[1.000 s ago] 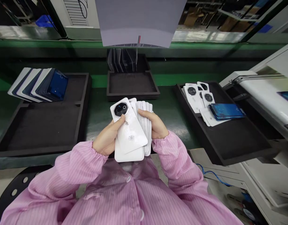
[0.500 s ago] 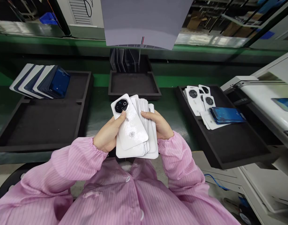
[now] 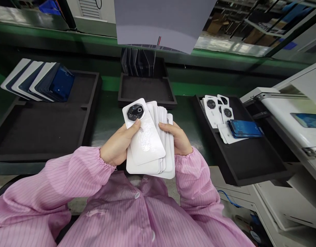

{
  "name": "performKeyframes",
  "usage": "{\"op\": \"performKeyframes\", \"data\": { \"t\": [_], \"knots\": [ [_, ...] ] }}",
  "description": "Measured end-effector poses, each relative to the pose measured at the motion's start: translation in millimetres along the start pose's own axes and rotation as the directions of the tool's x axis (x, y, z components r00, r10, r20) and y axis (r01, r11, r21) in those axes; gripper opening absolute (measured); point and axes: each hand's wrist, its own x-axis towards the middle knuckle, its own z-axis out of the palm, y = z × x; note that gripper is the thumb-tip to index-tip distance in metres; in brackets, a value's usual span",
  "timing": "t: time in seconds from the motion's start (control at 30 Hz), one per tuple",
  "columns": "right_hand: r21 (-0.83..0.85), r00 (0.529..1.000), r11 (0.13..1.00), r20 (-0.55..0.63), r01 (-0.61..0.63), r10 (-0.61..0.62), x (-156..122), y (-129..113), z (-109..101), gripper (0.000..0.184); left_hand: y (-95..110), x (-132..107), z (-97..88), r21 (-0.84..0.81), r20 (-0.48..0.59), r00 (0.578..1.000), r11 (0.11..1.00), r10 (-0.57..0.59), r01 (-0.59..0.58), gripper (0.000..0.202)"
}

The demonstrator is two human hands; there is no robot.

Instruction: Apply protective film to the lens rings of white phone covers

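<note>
White phone back covers (image 3: 150, 144) sit fanned between both hands. Left hand (image 3: 116, 149) grips them, thumb pressing the top cover (camera ring up); right hand (image 3: 178, 140) clasps the far edge.

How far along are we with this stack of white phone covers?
Looks done: a few white covers lie in the right tray beside blue ones. In hand: left hand and right hand grip a fanned stack of covers, left thumb on the top one. Left: seemingly that whole stack.
</note>
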Motion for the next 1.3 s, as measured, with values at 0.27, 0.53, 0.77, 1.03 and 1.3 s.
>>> {"op": "performKeyframes", "data": {
  "t": [0.27,0.53,0.77,1.03,1.3],
  "knots": [
    [0.018,1.000,1.000,-0.005,-0.005,0.005,0,1,-1,0.032,-2,-2,0.6,0.017,-0.022,1.000,1.000,0.004,-0.003,0.032],
    [-0.219,0.937,0.948,-0.214,0.230,-0.277,-6,17,2,0.097,-13,13,-9.1,0.271,0.076,0.934,0.894,0.349,-0.356,0.039],
    [-0.067,0.967,0.984,-0.184,0.167,-0.176,-1,17,15,0.077,-20,5,-10.2,-0.070,0.232,0.938,0.966,0.257,-0.247,0.047],
    [-0.053,0.964,0.973,-0.129,0.226,-0.231,-9,17,36,0.076,-26,-18,3.4,-0.293,0.124,0.980,0.949,0.156,-0.114,0.051],
    [-0.090,0.958,0.962,-0.109,0.256,-0.265,-11,14,39,0.071,-22,-22,5.4,-0.293,0.092,0.984,0.949,0.150,-0.117,0.050]
  ]
}}
